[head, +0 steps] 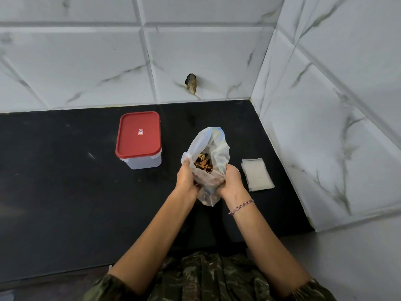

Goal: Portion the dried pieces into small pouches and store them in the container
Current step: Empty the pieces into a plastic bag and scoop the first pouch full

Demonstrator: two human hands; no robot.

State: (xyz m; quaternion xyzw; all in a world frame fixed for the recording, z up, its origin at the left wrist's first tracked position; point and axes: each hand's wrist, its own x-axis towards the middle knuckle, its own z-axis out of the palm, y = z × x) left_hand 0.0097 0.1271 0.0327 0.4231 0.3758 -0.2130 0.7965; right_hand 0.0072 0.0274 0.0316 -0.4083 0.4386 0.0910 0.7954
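**Q:** Where are your hands?

**A:** Both are on the plastic bag (213, 148). Your left hand (186, 177) grips the left side of its mouth, fingers curled into the film. Your right hand (231, 179) grips the right side the same way. The mouth is spread open between them.

**Q:** And the dried pieces?

**A:** The dried pieces (203, 163) are inside the bag, brown and yellow, seen down through the mouth. I can make out none on the counter (65, 181).

**Q:** What does your next move turn on?

**A:** Sides. The pouches (257, 173) lie in a flat stack on the counter to the right of the bag. They are just beside your right hand, not touching it. The container (145, 163) stands to the left and farther back, apart from your left hand, with its red lid (138, 131) on. My judgement is that your right hand should let go and take a pouch while the left holds the bag up.

**Q:** How does the bag lie?

**A:** Its long axis runs away from you. The bottom end hangs near your wrists and the mouth is on the far, upper side. The stack's long side runs roughly the same way, slightly skewed.

**Q:** Any risk?

**A:** With one hand off, the mouth will probably slump and pieces could spill. I cannot tell which edge of the pouches opens. The lid must come off before you store anything.
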